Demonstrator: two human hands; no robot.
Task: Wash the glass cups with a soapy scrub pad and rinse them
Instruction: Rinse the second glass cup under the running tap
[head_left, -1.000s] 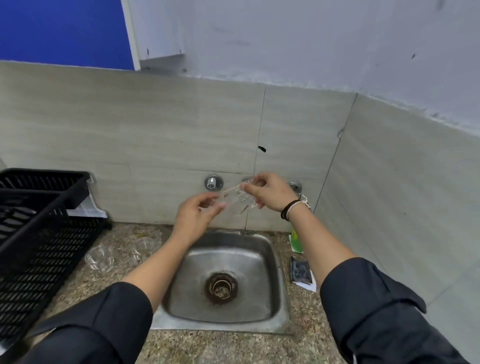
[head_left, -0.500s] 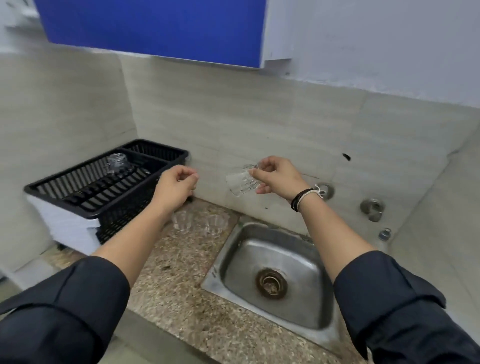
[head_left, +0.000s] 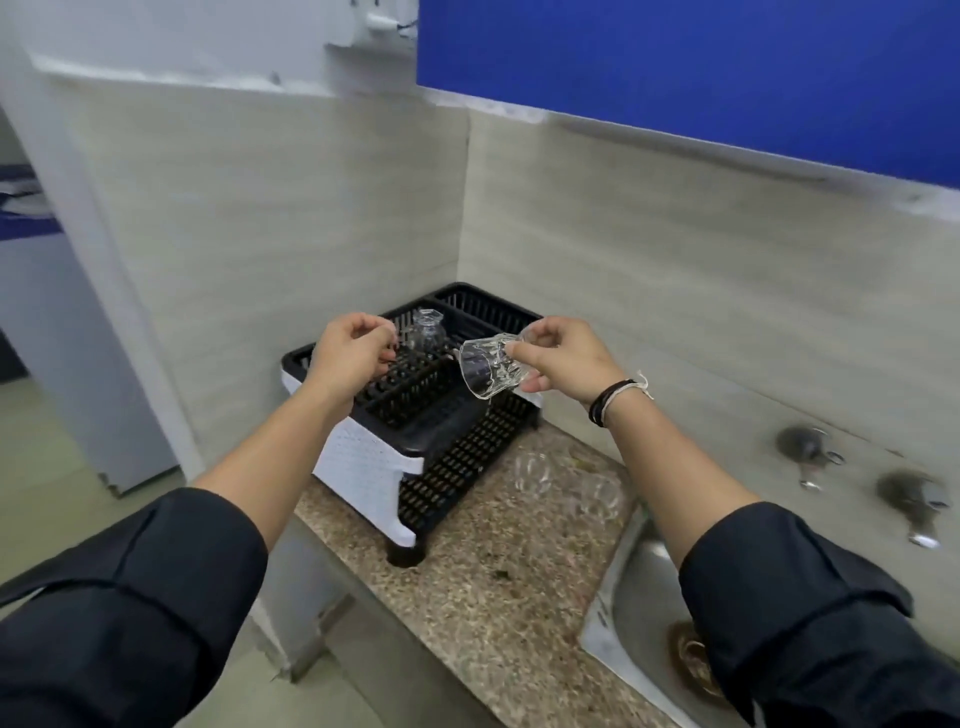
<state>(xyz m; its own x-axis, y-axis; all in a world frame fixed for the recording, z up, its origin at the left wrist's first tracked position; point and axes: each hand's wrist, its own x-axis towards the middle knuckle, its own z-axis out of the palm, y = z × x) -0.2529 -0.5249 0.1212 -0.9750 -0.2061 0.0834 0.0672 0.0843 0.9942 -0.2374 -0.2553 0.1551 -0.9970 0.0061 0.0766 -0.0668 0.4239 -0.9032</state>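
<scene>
Glass cup (head_left: 488, 370) carried over drying rack (head_left: 415, 405), right hand (head_left: 563, 358) apparently pinching base

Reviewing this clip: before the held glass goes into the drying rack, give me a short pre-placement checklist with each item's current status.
1. Right hand grips the glass cup: ok, fingers pinch its base end.
2. Cup positioned over the black drying rack: ok.
3. Rack has free space: ok, only one inverted cup visible in it.
4. Left hand out of the way: ok, curled, holding nothing.
5. Cup free of soap: cannot tell.
6. Two cups on the counter still waiting: ok, beside the sink.
</scene>
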